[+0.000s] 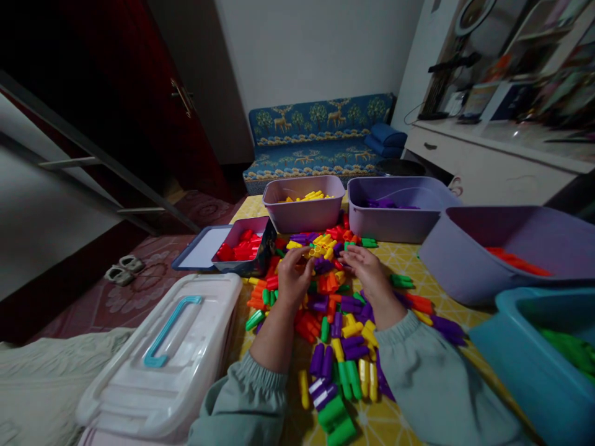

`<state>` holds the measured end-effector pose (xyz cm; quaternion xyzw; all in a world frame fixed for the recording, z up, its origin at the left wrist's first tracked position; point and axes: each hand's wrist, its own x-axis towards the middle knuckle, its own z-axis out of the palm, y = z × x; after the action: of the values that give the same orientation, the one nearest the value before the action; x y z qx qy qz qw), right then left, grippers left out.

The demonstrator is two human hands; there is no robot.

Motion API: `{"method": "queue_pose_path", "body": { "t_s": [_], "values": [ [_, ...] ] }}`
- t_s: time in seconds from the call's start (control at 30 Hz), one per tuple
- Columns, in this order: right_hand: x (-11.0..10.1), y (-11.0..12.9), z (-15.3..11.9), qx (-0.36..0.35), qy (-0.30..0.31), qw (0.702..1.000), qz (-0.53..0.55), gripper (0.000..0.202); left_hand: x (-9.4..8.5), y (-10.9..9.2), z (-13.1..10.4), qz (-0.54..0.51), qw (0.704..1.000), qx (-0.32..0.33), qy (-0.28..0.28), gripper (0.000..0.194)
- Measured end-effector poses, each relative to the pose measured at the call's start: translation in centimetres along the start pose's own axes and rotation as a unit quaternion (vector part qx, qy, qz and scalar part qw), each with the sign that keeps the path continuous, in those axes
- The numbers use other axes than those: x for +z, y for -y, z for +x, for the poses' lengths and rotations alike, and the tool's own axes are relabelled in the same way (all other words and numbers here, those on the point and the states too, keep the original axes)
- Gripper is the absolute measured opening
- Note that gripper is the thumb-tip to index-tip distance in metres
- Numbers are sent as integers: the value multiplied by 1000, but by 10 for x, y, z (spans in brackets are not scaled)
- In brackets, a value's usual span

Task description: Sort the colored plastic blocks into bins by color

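Pinching a yellow plastic tube (pixel 316 251) with my left hand (pixel 295 276), right hand (pixel 366 271) open, I'd drop it if my grip slackens

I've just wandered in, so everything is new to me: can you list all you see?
Table: one, yellow, centre
Loose pieces: many, mixed colours, across table
Bin of yellow pieces: one, pinkish, far edge
Bin of purple pieces: one, lilac, far right
Bin of orange pieces: one, lilac, right
Tub: one, teal, near right
Box of red pieces: one, dark, far left
Tray or lid: one, white, far left
Lidded box: one, white, near left
Sofa: one, blue, back
Cushions: two, blue, on sofa
Door: one, red, left
Ladder: one, grey, left
Shoes: two, pale, left floor
Dresser: one, white, right
Left hand, right hand: two, bare, over pieces
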<state>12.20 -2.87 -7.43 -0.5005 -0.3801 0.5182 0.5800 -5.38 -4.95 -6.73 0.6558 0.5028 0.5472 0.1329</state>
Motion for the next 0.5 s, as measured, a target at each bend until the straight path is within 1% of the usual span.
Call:
{"method": "queue_pose_path", "body": {
  "t_s": [0.13,0.23,0.33,0.4,0.5],
  "values": [
    [-1,0,0,4,0,1000,14,44,-2,-6,5,-54,996,-64,-22,24],
    [-2,-2,2,2,1,1000,25,43,-6,-17,25,-148,982,-119,-19,32],
    [-2,-5,4,0,-10,1000,24,40,-10,-34,65,-237,955,-176,18,36],
    [-1,-6,5,9,-21,999,24,37,-9,-44,101,-287,928,-235,19,36],
    [-1,-6,5,16,-23,999,31,33,-1,-50,152,-333,895,-296,21,25]
  ]
}}
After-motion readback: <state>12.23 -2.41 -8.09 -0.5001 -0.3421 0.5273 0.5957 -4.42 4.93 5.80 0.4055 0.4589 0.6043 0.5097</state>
